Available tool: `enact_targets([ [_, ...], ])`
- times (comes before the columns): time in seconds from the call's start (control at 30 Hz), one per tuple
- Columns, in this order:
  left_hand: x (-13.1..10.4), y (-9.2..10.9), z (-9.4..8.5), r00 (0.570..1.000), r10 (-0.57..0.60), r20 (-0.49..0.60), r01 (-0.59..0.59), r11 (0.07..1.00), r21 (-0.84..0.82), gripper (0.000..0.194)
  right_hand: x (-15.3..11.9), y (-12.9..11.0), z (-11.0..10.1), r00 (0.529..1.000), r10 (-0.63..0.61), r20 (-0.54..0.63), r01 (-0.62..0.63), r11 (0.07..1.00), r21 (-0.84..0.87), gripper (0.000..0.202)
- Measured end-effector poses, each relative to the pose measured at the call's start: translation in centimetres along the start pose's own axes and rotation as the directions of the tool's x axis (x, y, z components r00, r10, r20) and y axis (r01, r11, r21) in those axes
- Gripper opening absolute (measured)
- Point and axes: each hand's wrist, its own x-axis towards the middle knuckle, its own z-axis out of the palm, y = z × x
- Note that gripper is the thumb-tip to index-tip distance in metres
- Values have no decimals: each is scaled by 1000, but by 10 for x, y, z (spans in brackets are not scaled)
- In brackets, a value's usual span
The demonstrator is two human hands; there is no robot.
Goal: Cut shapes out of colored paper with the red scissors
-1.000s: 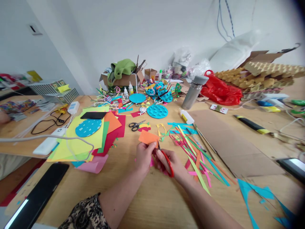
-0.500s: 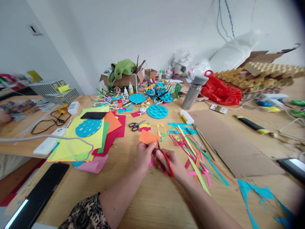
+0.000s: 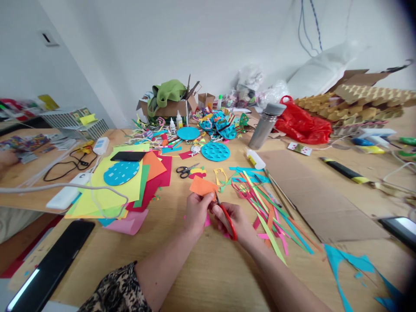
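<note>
Okay, hidden bits first: the left hand covers the lower edge of the small orange paper piece, and the right hand hides part of the red-handled metal scissors; we can't tell how far the blades gape. Small pink paper bits show only partly by the hands. Another person's hand is blurred, cut off at the left edge. Left hand: thumb and fingers pinching the orange piece. Right hand: curled round the red handles, blades at the paper's right edge. Room-wise, we see thin multicoloured paper strips just right of the right hand, black-handled scissors beyond the paper, and light wooden table between the forearms.
</note>
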Motion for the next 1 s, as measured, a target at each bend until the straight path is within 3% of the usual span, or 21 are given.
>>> enact_targets([
  [1.0, 4, -3, -3, 998, -2, 57, 2, 1000, -4, 16, 0, 4, -2, 999, -36, -8, 36, 999, -26, 56],
])
